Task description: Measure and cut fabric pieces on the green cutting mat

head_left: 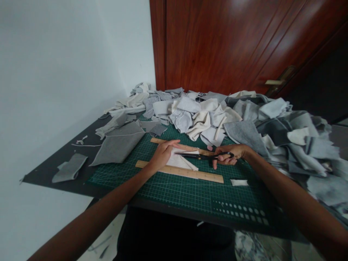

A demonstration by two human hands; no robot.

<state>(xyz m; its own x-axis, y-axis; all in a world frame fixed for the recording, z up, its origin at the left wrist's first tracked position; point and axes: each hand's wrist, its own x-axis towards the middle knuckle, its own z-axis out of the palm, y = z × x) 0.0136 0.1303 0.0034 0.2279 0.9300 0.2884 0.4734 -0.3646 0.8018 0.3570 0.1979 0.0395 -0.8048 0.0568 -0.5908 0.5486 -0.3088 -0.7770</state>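
My right hand (230, 154) grips the black handles of a pair of scissors (190, 155). The scissor blades point left and lie over a white piece of fabric (175, 163), which has a slit or fold edge running along them. My left hand (162, 153) rests flat on the fabric's left part, fingers stretched to the right toward the upper ruler. Two wooden rulers flank the cloth: the upper ruler (157, 140) lies beyond it and the lower ruler (206, 175) lies on the near side, over its lower edge. All sit on a green cutting mat (174, 192).
Heaps of grey and white fabric scraps (187, 112) line the back and right of the dark table (49, 159). Grey pieces (119, 143) lie at left. A small white strip (239, 182) lies near my right forearm. Behind stands a wooden door (217, 47).
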